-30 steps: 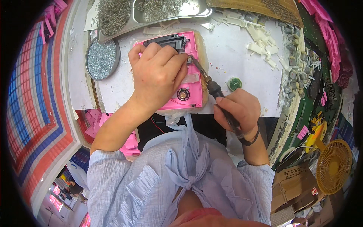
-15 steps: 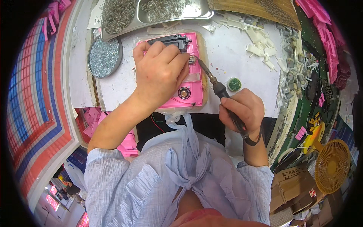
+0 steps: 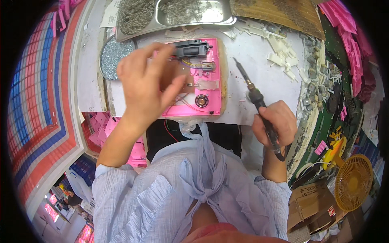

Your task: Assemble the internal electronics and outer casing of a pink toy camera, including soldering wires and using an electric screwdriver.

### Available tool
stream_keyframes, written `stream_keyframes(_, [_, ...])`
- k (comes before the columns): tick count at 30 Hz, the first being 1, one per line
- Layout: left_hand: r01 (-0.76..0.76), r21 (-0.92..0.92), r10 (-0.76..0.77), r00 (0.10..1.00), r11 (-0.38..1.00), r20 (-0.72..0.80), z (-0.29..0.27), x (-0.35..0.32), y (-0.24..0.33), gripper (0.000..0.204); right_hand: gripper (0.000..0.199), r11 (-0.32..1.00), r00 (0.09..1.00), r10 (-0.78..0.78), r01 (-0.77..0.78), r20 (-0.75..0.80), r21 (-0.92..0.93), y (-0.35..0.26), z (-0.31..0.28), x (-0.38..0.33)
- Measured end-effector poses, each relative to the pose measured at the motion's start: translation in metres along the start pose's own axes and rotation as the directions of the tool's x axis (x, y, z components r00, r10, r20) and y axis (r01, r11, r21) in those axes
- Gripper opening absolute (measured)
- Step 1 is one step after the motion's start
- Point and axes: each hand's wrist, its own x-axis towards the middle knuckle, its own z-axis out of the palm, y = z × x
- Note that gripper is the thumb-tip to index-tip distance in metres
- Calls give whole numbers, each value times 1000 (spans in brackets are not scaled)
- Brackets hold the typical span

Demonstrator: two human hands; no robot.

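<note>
My right hand (image 3: pixel 277 123) grips a black-handled soldering iron (image 3: pixel 256 96) by its handle, its tip pointing up and away from me. The iron stands over the white tabletop, apart from a pink plastic casing (image 3: pixel 216 87). In the casing are a black plastic mechanism (image 3: pixel 190 50), a small metal motor (image 3: pixel 208 66), a round speaker (image 3: pixel 201 100) and thin coloured wires. My left hand (image 3: pixel 142 79) hovers over the casing's left side, fingers spread, with nothing seen in it. It hides part of the casing and some wires.
A round dish of small silvery parts (image 3: pixel 114 54) lies beyond my left hand. At the back sits a metal tray (image 3: pixel 172 26) of springs beside a brown board (image 3: pixel 279 14). White plastic pieces (image 3: pixel 279 50) and small motors (image 3: pixel 314 87) cover the right side. A yellow fan (image 3: pixel 353 183) stands lower right.
My left hand has moved left off the motor area and its fingers have opened. The soldering iron has drawn back right from the motor, still in my right hand.
</note>
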Motion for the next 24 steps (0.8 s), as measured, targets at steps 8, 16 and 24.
stream_keyframes(8, [251,45,-253,916,967,313,-3,-29,-34,22,34,999,1000,-3,4,-20,40,0,9,7])
stream_keyframes(16, [36,-171,-14,991,985,131,-10,-3,-50,7,33,996,996,51,-46,-70,78,-4,13,8])
stream_keyframes(24, [486,-855,-474,805,182,357,31,-5,-15,13,53,892,939,343,-331,16,306,-20,60,42])
